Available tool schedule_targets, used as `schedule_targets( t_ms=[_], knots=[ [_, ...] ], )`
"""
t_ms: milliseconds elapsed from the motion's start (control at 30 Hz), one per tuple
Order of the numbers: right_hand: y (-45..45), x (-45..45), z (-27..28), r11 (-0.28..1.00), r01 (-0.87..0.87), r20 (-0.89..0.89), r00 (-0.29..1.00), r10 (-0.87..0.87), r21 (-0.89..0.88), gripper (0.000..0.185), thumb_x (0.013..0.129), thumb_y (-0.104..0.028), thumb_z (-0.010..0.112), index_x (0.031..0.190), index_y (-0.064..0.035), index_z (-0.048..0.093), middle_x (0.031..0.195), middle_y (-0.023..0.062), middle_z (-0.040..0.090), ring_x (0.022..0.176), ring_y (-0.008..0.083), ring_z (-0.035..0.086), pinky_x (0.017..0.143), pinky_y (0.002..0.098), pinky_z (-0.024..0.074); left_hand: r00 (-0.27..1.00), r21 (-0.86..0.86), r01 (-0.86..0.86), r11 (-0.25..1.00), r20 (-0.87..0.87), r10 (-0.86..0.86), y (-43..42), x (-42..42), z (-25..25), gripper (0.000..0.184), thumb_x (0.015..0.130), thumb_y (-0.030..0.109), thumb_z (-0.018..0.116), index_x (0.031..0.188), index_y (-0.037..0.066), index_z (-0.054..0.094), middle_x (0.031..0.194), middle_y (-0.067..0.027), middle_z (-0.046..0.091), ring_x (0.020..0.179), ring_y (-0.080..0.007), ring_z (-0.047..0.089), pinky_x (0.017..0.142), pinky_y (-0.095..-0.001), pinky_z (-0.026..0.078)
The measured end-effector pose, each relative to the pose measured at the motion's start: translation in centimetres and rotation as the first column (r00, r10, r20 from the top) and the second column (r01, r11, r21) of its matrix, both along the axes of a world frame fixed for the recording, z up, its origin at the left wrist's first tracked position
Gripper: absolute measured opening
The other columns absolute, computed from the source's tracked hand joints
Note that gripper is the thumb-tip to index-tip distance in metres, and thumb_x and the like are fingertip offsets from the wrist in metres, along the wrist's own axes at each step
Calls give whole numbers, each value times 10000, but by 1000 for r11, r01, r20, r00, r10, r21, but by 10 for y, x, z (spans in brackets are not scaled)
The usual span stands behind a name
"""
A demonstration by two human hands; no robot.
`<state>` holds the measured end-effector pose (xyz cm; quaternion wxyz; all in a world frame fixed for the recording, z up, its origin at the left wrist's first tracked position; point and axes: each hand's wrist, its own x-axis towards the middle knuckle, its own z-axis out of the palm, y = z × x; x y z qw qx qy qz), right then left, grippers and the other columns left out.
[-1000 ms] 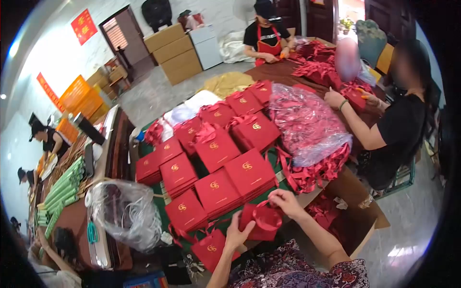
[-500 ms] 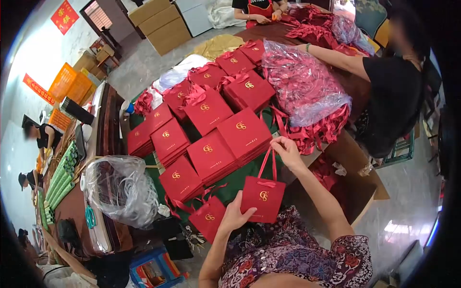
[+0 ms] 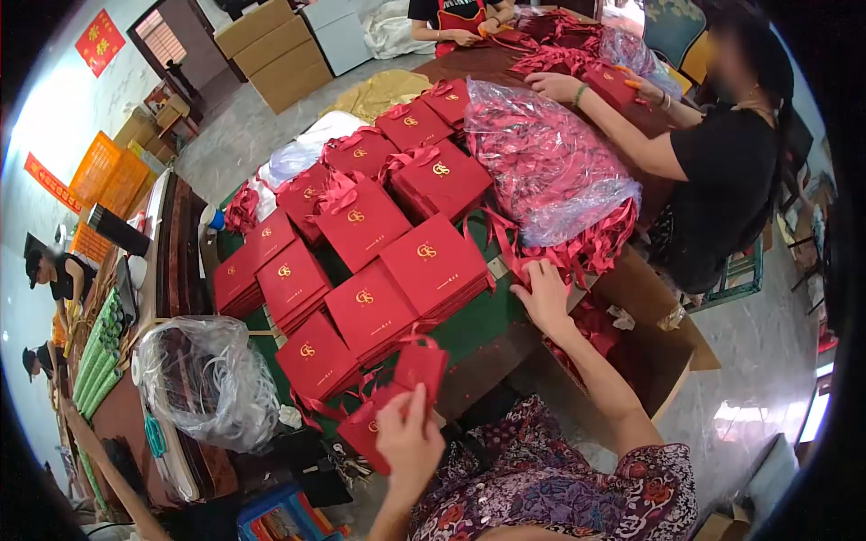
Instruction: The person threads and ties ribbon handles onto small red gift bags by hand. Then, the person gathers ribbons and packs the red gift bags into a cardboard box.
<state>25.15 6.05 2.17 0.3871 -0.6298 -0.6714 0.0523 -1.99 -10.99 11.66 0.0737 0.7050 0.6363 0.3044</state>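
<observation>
My left hand [image 3: 410,442] is closed on a small red paper gift bag [image 3: 424,368], seen at a slant with its ribbon handle on top. Just behind it lies another red bag [image 3: 363,431], partly hidden by my hand. My right hand [image 3: 545,296] reaches to the near edge of a heap of red ribbons [image 3: 586,243], thumb and fingers apart, fingertips touching the ribbons. Stacks of flat red bags with gold lettering, such as the nearest right stack [image 3: 435,263], stand left of my right hand.
A clear plastic bag [image 3: 550,162] covers much of the ribbon heap. An open cardboard box [image 3: 663,311] stands below the table's right side. A co-worker in black [image 3: 722,171] handles red bags at the right. Clear plastic strapping [image 3: 207,383] lies to the left.
The left hand has carried the gift bag left and tilted it. My right hand has let go of its ribbon handle and moved to the ribbon heap. The co-worker now holds a red bag.
</observation>
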Motion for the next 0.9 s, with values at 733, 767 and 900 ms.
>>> schedule_targets(
  t_ms=[733,767,900],
  knots=[
    [67,-7,4,996,-71,-82,994,67,-51,145,903,-151,662,932,-15,617,854,158,646,739,320,656,644,426,499,934,-256,303,918,-113,-340,88,38,-89,629,728,299,811,1269,71,586,1193,-130,552,1142,-334,467,956,-465,386],
    [83,-11,2,996,-43,-64,997,38,-80,162,896,-163,673,917,-14,611,860,167,650,751,323,662,647,435,503,945,-224,274,935,-120,-305,85,38,-88,606,721,317,817,1233,75,601,1154,-121,555,1130,-325,471,945,-459,381],
    [124,-18,-23,977,76,151,987,-47,-197,345,800,-159,760,1051,-24,565,917,198,670,841,413,660,698,503,519,975,-172,196,966,-71,-210,78,36,-91,551,712,366,827,1145,92,626,1102,-103,562,1092,-302,476,897,-447,382]
  ],
)
